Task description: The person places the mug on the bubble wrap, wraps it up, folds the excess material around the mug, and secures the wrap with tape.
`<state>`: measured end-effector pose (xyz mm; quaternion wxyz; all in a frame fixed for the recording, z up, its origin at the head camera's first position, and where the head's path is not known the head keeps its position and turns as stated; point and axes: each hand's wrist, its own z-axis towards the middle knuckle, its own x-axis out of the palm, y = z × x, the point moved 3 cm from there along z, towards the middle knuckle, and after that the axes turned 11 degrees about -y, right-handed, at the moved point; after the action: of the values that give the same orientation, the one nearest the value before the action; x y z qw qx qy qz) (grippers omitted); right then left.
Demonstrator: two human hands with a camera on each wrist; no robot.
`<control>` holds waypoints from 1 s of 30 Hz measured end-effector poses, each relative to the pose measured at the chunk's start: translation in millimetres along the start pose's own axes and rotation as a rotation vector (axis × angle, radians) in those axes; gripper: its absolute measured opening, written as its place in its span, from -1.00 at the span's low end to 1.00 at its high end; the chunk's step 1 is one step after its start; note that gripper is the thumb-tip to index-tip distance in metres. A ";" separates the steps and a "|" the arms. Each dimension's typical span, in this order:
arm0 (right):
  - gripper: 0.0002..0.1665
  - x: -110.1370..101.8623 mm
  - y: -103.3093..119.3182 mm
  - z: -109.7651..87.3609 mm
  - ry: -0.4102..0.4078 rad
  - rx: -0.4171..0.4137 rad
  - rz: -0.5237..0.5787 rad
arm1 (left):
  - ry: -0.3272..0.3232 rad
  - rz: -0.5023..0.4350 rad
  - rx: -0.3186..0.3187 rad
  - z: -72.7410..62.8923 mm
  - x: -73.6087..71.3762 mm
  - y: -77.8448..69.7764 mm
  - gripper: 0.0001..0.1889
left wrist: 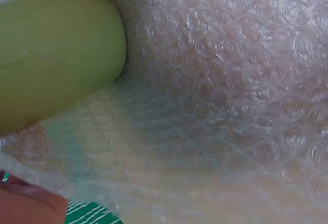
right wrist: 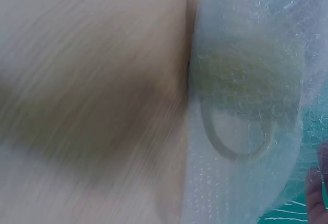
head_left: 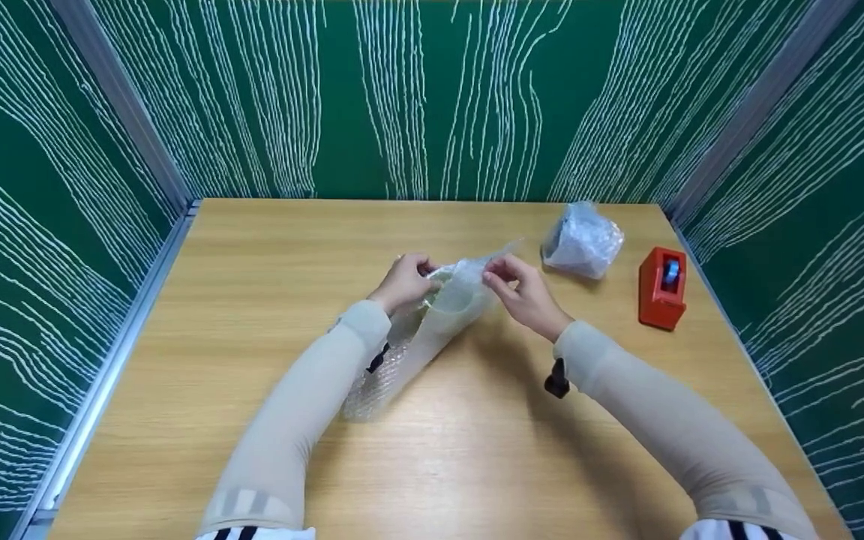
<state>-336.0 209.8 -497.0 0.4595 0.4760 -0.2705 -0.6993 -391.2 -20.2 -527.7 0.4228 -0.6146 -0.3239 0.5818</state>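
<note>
Mug (left wrist: 56, 60), green and with a loop handle (right wrist: 238, 158), sits in a sheet of bubble wrap (head_left: 376, 390) between the two hands, and it serves here as the mark for every place. The left hand (head_left: 403, 281) is the nearer one: just to the left of the mug, its thumb and fingers bent round the mug's edge, so it looks to be grasping the mug, though the film there blurs the contact. The right hand (head_left: 526, 292) lies on the other side, just to the right of the mug, and pinches the upper edge of the wrap between thumb and fingers; film separates it from the mug. From the right hand the mug lies to the left; from the left hand, to the right. In the left wrist view the mug's long axis runs across the picture, with one rounded end towards the right; how that axis tilts against the worktop (head_left: 252, 255) I cannot tell. The wrap trails from the mug towards the person and leftward. Beyond and right of the mug stands a wrapped bundle (head_left: 583, 241); farther right of it, roughly level with the mug, is the red tape dispenser (head_left: 661, 292)
</note>
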 end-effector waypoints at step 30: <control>-0.82 34.4 4.4 14.2 -0.017 -0.070 -0.262 | 0.208 0.062 0.029 -1.2 -20.0 1.8 -0.59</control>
<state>-351.6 176.1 -502.1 0.3782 0.4849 -0.1853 -0.7665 -392.4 -38.9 -520.5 0.4450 -0.6750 -0.2508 0.5325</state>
